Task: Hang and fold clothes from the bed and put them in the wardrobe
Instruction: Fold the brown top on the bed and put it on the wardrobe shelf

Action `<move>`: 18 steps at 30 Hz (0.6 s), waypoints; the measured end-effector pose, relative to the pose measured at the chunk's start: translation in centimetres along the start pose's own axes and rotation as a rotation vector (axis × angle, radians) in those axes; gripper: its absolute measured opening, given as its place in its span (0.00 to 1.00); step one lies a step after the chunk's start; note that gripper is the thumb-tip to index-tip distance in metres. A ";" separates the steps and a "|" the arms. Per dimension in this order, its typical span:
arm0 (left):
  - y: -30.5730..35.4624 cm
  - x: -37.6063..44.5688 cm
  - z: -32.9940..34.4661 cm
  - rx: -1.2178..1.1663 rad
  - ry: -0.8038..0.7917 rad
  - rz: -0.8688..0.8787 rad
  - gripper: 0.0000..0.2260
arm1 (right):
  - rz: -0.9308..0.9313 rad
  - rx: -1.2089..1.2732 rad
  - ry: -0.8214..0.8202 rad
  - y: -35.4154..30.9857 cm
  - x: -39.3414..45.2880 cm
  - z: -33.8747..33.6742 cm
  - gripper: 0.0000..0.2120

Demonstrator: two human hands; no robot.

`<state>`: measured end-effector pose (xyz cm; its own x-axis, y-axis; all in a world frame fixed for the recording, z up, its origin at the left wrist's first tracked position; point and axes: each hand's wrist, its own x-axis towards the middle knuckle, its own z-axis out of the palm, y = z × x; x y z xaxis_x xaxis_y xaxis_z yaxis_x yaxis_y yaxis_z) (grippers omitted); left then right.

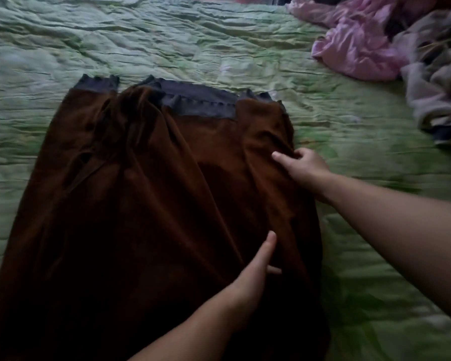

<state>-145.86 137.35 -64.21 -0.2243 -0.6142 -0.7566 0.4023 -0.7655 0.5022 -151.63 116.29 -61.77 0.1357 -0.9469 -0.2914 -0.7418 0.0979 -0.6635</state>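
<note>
Brown garment (151, 199) with a grey elastic waistband (193, 100) lies spread across the bed (167, 43), waistband at the far end and the hem running out of view toward the person. Its cloth is creased in long ridges down the middle, and the right edge looks bunched. The right hand (303, 168) sits at that right edge below the waistband, fingers curled into the cloth in what looks like a pinch on a fold, though blur hides how firm the grip is. The left hand (253, 277) lies nearer the person on the garment, flat and with fingers extended, holding nothing. The step in hand looks to be smoothing before the first fold. To do it well, the flat hand should pin the cloth while the other draws the side edge outward until it runs straight, then the ridges should be stroked toward the hem. Folding over creases would set them. A pink garment (354, 45) and a grey heap (438, 74) wait at the far right of the bed, well apart from this piece.
</note>
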 end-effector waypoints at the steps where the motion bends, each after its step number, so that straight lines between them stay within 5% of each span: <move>1: 0.1 -0.6 0.5 -0.013 0.049 0.017 0.45 | 0.008 0.026 -0.042 0.9 -1.0 -0.1 0.32; 4: 0.3 -1.6 1.8 0.224 0.261 0.198 0.42 | 0.030 0.135 -0.154 2.5 -4.0 -0.6 0.29; 7: 0.6 -2.6 2.7 0.556 0.529 0.403 0.23 | 0.072 0.141 -0.289 3.3 -5.9 -1.6 0.22; 9: 0.4 -2.7 1.6 0.509 0.532 0.399 0.16 | 0.062 0.126 -0.296 3.7 -6.6 -2.2 0.21; 13: -1.0 -3.6 -0.9 0.422 0.340 0.308 0.23 | 0.052 0.029 -0.092 4.7 -7.0 -3.1 0.19; 18: 1.8 -4.2 -1.5 1.145 0.470 0.597 0.39 | 0.014 -0.202 -0.085 4.6 -6.4 -2.6 0.23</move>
<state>-142.85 138.82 -60.78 0.1332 -0.9565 -0.2596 -0.6710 -0.2798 0.6866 -157.67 122.04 -61.16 0.1730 -0.9160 -0.3620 -0.8594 0.0391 -0.5097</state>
